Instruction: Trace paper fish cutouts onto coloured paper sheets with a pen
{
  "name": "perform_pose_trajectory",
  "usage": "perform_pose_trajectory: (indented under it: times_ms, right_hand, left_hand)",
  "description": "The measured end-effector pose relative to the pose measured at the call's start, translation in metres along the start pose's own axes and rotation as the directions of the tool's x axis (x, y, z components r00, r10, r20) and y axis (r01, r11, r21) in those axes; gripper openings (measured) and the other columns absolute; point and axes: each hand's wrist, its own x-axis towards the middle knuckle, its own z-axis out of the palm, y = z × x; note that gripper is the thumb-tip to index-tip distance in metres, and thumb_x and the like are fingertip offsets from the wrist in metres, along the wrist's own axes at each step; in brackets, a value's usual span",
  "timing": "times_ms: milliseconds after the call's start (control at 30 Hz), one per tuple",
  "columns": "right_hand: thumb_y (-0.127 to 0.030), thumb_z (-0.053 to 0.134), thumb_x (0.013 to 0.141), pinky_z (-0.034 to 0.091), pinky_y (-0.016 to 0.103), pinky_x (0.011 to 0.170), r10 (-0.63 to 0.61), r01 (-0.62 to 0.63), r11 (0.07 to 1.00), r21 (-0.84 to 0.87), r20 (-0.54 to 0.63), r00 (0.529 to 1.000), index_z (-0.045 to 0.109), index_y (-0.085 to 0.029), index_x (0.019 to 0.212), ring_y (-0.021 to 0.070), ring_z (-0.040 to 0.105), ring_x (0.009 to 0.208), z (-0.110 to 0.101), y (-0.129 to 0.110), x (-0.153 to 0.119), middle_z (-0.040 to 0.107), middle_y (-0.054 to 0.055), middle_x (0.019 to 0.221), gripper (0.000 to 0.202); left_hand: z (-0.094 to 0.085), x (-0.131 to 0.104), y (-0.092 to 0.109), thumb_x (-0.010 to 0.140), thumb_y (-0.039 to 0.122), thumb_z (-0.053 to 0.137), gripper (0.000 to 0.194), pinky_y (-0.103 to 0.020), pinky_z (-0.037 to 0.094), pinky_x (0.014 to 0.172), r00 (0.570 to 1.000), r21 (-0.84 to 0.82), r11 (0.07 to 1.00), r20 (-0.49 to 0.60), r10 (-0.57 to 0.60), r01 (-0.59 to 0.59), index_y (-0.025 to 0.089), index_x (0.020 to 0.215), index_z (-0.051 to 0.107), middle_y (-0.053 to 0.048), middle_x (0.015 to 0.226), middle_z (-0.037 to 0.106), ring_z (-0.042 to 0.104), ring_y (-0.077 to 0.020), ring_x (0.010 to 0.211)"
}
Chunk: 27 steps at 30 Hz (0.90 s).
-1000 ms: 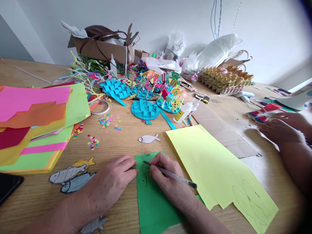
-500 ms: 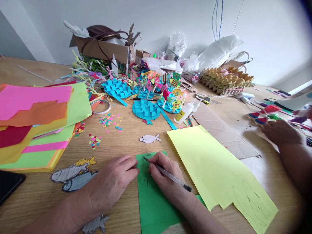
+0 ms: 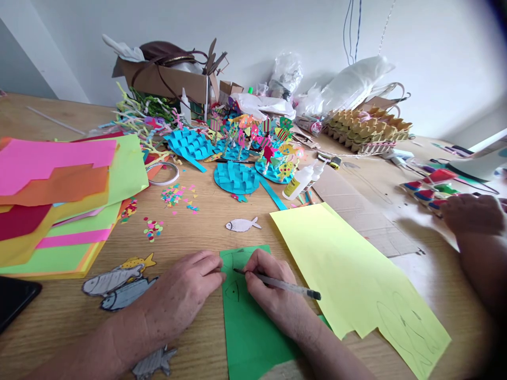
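Observation:
My right hand [image 3: 273,285] is closed around a pen [image 3: 289,285] with a dark end cap. The pen's tip touches a green sheet of paper [image 3: 257,332], where thin dark fish outlines are drawn. My left hand [image 3: 190,295] presses its fingertips, held together, on the left edge of that sheet. A small white paper fish [image 3: 242,225] lies just beyond the sheet. Several cut-out fish, among them a grey one [image 3: 129,294] and a yellow one [image 3: 143,260], lie beside my left forearm, one partly hidden beneath it.
A yellow sheet [image 3: 336,264] with pencilled fish lies to the right. Coloured papers [image 3: 79,174] are stacked at left, near loose confetti [image 3: 174,196]. Blue woven discs [image 3: 235,178] and glue bottles [image 3: 297,183] stand farther back. Another person's hand [image 3: 473,214] is at far right.
My right hand has shifted slightly right and the pen tip has moved down the green sheet, its rear end swinging up and right. The other person's hand moved right.

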Motion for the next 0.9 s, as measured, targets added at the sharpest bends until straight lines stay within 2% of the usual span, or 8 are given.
perform_pose_trajectory:
  times_ms: [167, 367, 600, 733, 900]
  right_hand:
    - [-0.017, 0.045, 0.072, 0.029, 0.022, 0.048, 0.039, -0.039, 0.999, 0.025, -0.006, 0.999, 0.044, -0.022, 0.063, 0.0125, 0.041, 0.050, -0.001, 0.000, 0.000, 0.043, -0.005, 0.052, 0.010]
    - [-0.016, 0.044, 0.071, 0.027, 0.022, 0.046, 0.009, -0.010, 1.000, 0.024, 0.014, 1.000, 0.044, -0.022, 0.064, 0.0111, 0.036, 0.046, -0.001, -0.001, 0.000, 0.035, -0.007, 0.048, 0.009]
    - [-0.017, 0.045, 0.076, 0.033, 0.022, 0.047, 0.039, -0.037, 0.998, 0.050, -0.026, 0.999, 0.049, -0.021, 0.069, 0.0115, 0.043, 0.048, 0.004, 0.004, 0.001, 0.050, -0.005, 0.054, 0.009]
    - [-0.015, 0.047, 0.077, 0.034, 0.021, 0.048, 0.020, -0.020, 1.000, 0.010, -0.069, 0.997, 0.054, -0.020, 0.075, 0.0112, 0.047, 0.049, 0.009, 0.008, 0.002, 0.057, -0.004, 0.056, 0.009]
    - [-0.014, 0.048, 0.076, 0.037, 0.021, 0.048, 0.014, -0.015, 1.000, -0.015, -0.067, 0.998, 0.055, -0.020, 0.076, 0.0116, 0.052, 0.050, 0.010, 0.009, 0.003, 0.062, -0.003, 0.060, 0.009]
  left_hand:
    - [0.002, -0.002, -0.001, 0.091, 0.006, 0.046, 0.021, -0.031, 0.048, 0.083, 1.000, -0.016, 1.000, 0.007, -0.011, 0.011, 0.018, 0.091, 0.064, -0.003, 0.099, 0.060, 0.053, -0.0194, 0.095]
    - [0.001, -0.002, -0.001, 0.091, 0.007, 0.047, 0.020, -0.033, 0.048, 0.083, 0.999, -0.024, 0.999, 0.030, -0.023, 0.024, 0.018, 0.093, 0.064, -0.004, 0.100, 0.059, 0.053, -0.0198, 0.095]
    - [0.002, -0.002, -0.001, 0.089, 0.003, 0.047, 0.023, -0.034, 0.048, 0.083, 0.999, -0.019, 0.999, 0.038, -0.027, 0.028, 0.018, 0.094, 0.064, -0.004, 0.101, 0.059, 0.053, -0.0206, 0.095]
    - [0.000, 0.000, 0.000, 0.087, 0.002, 0.049, 0.024, -0.032, 0.048, 0.081, 0.999, -0.016, 0.999, 0.030, -0.029, 0.030, 0.018, 0.094, 0.065, -0.003, 0.097, 0.060, 0.054, -0.0200, 0.093]
    - [-0.001, 0.001, 0.001, 0.088, 0.003, 0.050, 0.023, -0.030, 0.047, 0.081, 1.000, -0.019, 0.999, 0.006, -0.025, 0.025, 0.020, 0.093, 0.065, -0.002, 0.097, 0.060, 0.054, -0.0189, 0.092]
